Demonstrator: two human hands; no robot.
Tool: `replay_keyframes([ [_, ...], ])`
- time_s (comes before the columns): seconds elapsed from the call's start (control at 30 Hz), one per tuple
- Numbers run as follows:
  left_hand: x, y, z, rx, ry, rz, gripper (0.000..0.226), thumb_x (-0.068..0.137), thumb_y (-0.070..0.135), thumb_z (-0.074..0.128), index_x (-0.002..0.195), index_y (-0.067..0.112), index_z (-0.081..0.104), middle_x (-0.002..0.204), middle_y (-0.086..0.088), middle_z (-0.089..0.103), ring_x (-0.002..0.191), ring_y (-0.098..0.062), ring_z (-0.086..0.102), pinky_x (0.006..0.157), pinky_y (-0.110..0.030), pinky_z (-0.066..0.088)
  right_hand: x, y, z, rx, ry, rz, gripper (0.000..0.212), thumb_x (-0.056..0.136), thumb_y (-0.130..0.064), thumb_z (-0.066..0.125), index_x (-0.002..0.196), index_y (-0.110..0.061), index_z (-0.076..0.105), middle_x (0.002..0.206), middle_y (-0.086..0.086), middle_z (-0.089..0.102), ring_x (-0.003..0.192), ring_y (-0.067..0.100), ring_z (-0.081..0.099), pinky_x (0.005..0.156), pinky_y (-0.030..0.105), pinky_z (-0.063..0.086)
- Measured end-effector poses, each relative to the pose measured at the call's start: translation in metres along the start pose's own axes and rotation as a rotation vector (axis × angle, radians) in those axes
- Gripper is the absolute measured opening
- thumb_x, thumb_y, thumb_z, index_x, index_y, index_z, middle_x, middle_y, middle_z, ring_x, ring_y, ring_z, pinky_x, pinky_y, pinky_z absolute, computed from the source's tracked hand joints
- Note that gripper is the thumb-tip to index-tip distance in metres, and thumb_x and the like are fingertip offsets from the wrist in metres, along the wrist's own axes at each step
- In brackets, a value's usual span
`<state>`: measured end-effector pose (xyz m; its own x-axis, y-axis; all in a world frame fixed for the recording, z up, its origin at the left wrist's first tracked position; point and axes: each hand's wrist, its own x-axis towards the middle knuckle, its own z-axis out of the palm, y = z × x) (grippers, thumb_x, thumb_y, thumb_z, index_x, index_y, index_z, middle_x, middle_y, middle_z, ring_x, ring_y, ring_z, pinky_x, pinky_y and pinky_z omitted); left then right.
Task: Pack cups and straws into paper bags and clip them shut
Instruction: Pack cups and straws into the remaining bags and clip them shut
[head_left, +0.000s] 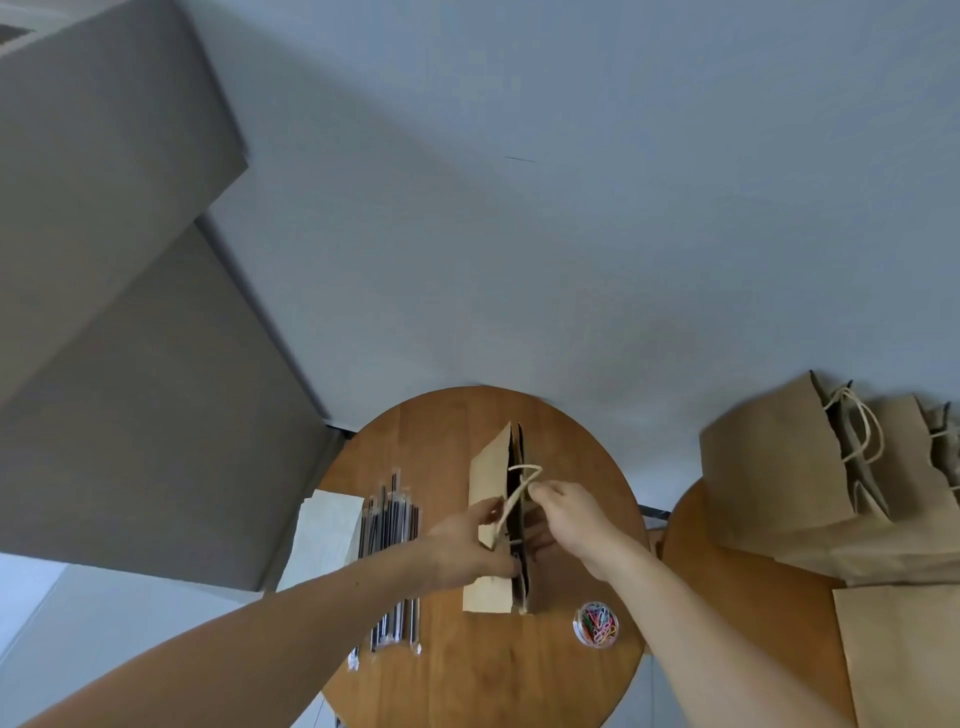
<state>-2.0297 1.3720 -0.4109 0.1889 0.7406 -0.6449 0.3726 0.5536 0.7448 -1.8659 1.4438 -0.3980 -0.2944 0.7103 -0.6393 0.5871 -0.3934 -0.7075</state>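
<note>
The left hand (462, 545) has its grip closed on the near-left wall of the paper bag (488, 478), thumb over the rim and fingers curled at the mouth. The right hand (576, 519) has its fingertips pinched together at the opposite rim, right by the twine handle (519, 486). I cannot tell whether a clip sits between those fingertips. The bag stands upright in the middle of the round wooden desk (467, 675), its mouth pressed to a narrow dark slit. What is inside is hidden.

The likely trouble is at that slit. If the two rims are not level when pressed together, a clip would catch only one layer and the mouth would spring open. The handle loops across the opening just beside the right fingertips and could get trapped under a clip. A hard pull from either grip could also tip the tall, narrow bag or tear the paper at the rim.

Wrapped straws (389, 525) lie just left of the bag, partly under the left forearm, which could sweep them off the edge. A stack of white paper (324, 535) lies beyond them. The tub of coloured paper clips (596, 623) stands near the front right, below the right wrist. More paper bags (774, 462) crowd a second desk (727, 597) to the right, well apart.
</note>
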Motion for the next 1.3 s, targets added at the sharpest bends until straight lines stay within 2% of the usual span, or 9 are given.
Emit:
replay_keyframes([
  [0.1, 0.004, 0.009, 0.011, 0.086, 0.104, 0.05, 0.052, 0.073, 0.039, 0.078, 0.12, 0.028, 0.058, 0.105, 0.007, 0.068, 0.095, -0.017, 0.066, 0.087, -0.035, 0.056, -0.001, -0.003, 0.003, 0.028, -0.027, -0.043, 0.034, 0.097, -0.021, 0.041, 0.091, -0.008, 0.071, 0.091, 0.014, 0.073, 0.088, 0.034, 0.07, 0.082, 0.052, 0.057],
  [0.2, 0.012, 0.017, 0.017, 0.239, 0.233, 0.044, 0.016, 0.08, 0.037, 0.07, 0.087, 0.024, 0.064, 0.08, 0.002, 0.067, 0.078, -0.023, 0.066, 0.066, -0.035, 0.054, -0.002, -0.002, 0.005, 0.009, -0.044, -0.089, 0.036, 0.098, -0.017, 0.04, 0.086, -0.015, 0.073, 0.095, 0.012, 0.073, 0.094, 0.034, 0.067, 0.08, 0.047, 0.056],
  [0.33, 0.019, 0.026, 0.016, 0.448, 0.331, -0.04, 0.032, 0.092, 0.033, 0.055, 0.062, 0.025, 0.05, 0.063, 0.002, 0.053, 0.058, -0.017, 0.052, 0.046, -0.025, 0.036, -0.002, 0.002, 0.0, -0.087, -0.055, -0.184, 0.03, 0.095, -0.012, 0.046, 0.102, -0.023, 0.073, 0.101, 0.002, 0.073, 0.092, 0.022, 0.069, 0.08, 0.038, 0.058],
  [0.6, 0.021, 0.049, -0.012, 0.744, 0.33, 0.014, 0.032, 0.099, 0.031, 0.043, 0.068, 0.023, 0.047, 0.07, 0.003, 0.053, 0.064, -0.018, 0.054, 0.051, -0.028, 0.034, 0.01, 0.009, -0.044, -0.733, 0.42, -0.708, 0.052, 0.083, -0.021, 0.074, 0.132, -0.018, 0.058, 0.133, 0.002, 0.053, 0.126, 0.022, 0.045, 0.104, 0.037, 0.045],
  [0.73, 0.028, 0.068, -0.025, 0.951, 0.223, 0.151, 0.022, 0.097, 0.028, 0.045, 0.099, 0.02, 0.065, 0.084, 0.002, 0.059, 0.079, -0.021, 0.056, 0.06, -0.031, 0.037, 0.018, 0.004, -0.064, -0.856, 0.396, -0.788, 0.019, 0.084, -0.023, 0.074, 0.103, -0.021, 0.075, 0.111, -0.003, 0.069, 0.112, 0.022, 0.056, 0.097, 0.042, 0.043],
  [0.93, 0.044, 0.072, -0.039, 0.867, 0.301, 0.173, 0.023, 0.096, 0.037, 0.056, 0.085, 0.02, 0.066, 0.073, 0.004, 0.059, 0.073, -0.02, 0.055, 0.057, -0.032, 0.037, 0.027, 0.019, -0.064, -0.778, 0.305, -0.586, 0.021, 0.095, -0.036, 0.06, 0.107, -0.023, 0.071, 0.103, -0.009, 0.07, 0.092, 0.013, 0.063, 0.078, 0.029, 0.051],
  [1.07, 0.053, 0.063, -0.029, 0.725, 0.404, 0.157, 0.019, 0.093, 0.037, 0.058, 0.096, 0.023, 0.07, 0.072, 0.006, 0.062, 0.063, -0.014, 0.055, 0.05, -0.028, 0.036, 0.036, 0.028, -0.064, -0.711, 0.302, -0.528, 0.02, 0.094, -0.036, 0.062, 0.108, -0.025, 0.07, 0.104, -0.01, 0.07, 0.093, 0.01, 0.062, 0.079, 0.027, 0.05],
  [1.2, 0.058, 0.057, -0.026, 0.653, 0.446, 0.186, 0.015, 0.092, 0.039, 0.059, 0.097, 0.029, 0.07, 0.083, 0.006, 0.07, 0.073, -0.014, 0.063, 0.062, -0.034, 0.05, 0.042, 0.033, -0.074, -0.612, 0.278, -0.549, 0.022, 0.091, -0.035, 0.066, 0.109, -0.024, 0.071, 0.105, -0.012, 0.068, 0.098, 0.009, 0.061, 0.083, 0.026, 0.05],
  [1.3, 0.062, 0.054, -0.03, 0.675, 0.424, 0.198, 0.022, 0.097, 0.042, 0.054, 0.104, 0.027, 0.069, 0.084, 0.004, 0.07, 0.073, -0.016, 0.063, 0.064, -0.036, 0.05, 0.038, 0.046, -0.081, -0.416, 0.41, -0.539, 0.034, 0.094, -0.042, 0.06, 0.123, -0.024, 0.062, 0.114, -0.018, 0.055, 0.105, 0.002, 0.052, 0.089, 0.023, 0.045],
])
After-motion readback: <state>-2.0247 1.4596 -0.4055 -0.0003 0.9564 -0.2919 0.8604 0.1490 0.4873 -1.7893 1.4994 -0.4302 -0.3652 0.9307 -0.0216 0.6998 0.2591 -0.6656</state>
